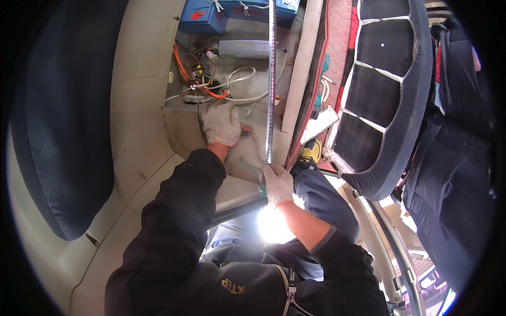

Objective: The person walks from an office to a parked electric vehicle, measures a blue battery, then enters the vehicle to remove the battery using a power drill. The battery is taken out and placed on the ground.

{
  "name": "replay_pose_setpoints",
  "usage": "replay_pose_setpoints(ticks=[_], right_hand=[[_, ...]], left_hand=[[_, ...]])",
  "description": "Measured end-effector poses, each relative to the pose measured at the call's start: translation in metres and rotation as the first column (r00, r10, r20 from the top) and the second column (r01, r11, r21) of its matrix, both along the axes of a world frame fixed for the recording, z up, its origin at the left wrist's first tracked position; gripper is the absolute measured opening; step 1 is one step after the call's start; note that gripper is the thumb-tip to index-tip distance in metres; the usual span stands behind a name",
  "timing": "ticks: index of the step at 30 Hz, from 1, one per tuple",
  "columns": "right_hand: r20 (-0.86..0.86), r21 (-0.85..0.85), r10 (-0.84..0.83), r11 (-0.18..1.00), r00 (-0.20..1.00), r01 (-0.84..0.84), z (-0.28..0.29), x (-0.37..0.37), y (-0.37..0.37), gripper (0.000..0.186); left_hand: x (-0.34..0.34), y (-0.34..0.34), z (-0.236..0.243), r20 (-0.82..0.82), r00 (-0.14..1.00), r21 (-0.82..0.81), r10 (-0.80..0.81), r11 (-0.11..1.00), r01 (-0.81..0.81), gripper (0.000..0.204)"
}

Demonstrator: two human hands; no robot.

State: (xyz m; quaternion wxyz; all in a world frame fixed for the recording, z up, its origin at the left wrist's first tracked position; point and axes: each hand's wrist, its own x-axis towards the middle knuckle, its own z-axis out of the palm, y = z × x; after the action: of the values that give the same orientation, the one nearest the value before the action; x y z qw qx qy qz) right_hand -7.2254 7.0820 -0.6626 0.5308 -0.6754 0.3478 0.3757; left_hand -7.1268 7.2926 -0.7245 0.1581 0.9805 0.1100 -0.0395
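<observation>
Left of the left fingers (213, 110) runs a beige wall panel (142, 63), with a dark padded seat (63, 105) farther out. Right of the right fingers (272, 171), beyond a pink quilted floor covering (339, 31), stands a black seat cushion (377, 89); bright light (271, 226) glares just below them.

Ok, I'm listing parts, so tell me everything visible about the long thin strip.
The strip is narrow, straight and silvery, with small dark marks repeating along it; metal or plastic, I can't tell. Its lower end meets the gloved right hand, which seems to grip it; it runs up to the picture's top edge.
</observation>
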Motion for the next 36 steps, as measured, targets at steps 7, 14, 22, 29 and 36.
replay_pose_setpoints(ticks=[7,14,22,29,36], right_hand=[[-0.027,0.123,-0.04,0.991,0.999,0.043,0.06,-0.015,-0.045,0.02],[0.166,0.207,-0.356,0.924,0.919,0.321,0.087,0.023,-0.102,0.012],[0.289,0.052,-0.355,0.933,0.889,0.356,0.071,0.066,-0.113,0.02],[0.171,0.129,-0.338,0.939,0.926,0.319,0.075,0.069,-0.111,0.027],[-0.045,0.248,-0.534,0.812,0.844,0.528,0.063,0.075,-0.109,0.018]], left_hand=[[-0.005,-0.001,-0.002,-0.109,0.994,-0.021,0.033,0.999,-0.036,0.034],[-0.003,-0.004,-0.002,-0.047,0.999,0.007,0.015,1.0,-0.015,0.036],[-0.005,-0.007,-0.002,0.027,1.0,0.032,-0.004,0.999,0.003,0.033],[-0.014,-0.005,-0.011,0.038,0.999,0.053,0.02,0.998,-0.022,0.034],[-0.01,-0.004,-0.012,0.077,0.997,0.013,0.011,1.0,-0.012,0.033]])
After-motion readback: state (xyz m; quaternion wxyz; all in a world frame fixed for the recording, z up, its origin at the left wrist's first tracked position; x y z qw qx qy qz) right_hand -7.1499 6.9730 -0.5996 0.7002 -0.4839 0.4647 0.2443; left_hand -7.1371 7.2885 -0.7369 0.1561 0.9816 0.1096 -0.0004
